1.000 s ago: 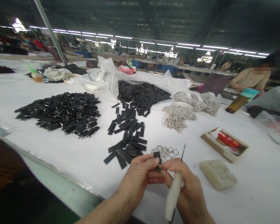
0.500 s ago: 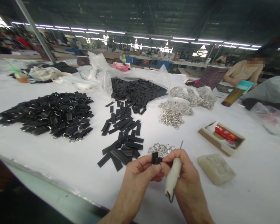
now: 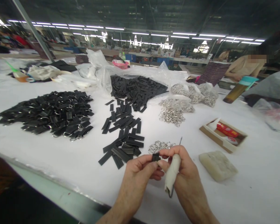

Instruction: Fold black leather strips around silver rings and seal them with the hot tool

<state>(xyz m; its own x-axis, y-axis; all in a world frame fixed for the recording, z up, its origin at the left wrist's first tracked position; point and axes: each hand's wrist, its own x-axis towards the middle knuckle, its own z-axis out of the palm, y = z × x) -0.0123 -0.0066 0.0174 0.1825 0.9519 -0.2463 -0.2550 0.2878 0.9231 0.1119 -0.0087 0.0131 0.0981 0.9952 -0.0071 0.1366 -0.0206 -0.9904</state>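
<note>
My left hand [image 3: 140, 171] and my right hand [image 3: 182, 168] meet low in the middle, and together they pinch a small folded black strip [image 3: 156, 157]. My right hand also grips a tool with a white wrapped handle [image 3: 172, 175]; its thin metal point [image 3: 180, 140] sticks up past the fingers. Just beyond my hands lies a small cluster of metal rings [image 3: 161, 146]. To its left is a loose scatter of flat black strips [image 3: 123, 137].
A big heap of black strips with rings [image 3: 49, 113] lies at the left, and another strip pile on plastic [image 3: 135, 88] at the back. Bags of metal rings [image 3: 184, 101], a cardboard box [image 3: 222, 133], a pale block [image 3: 217, 165] and a bottle [image 3: 235, 91] are on the right. A person sits far right.
My hands have folded the black strip down smaller between the fingertips. The view shifted slightly, and the hands stay in the same place.
</note>
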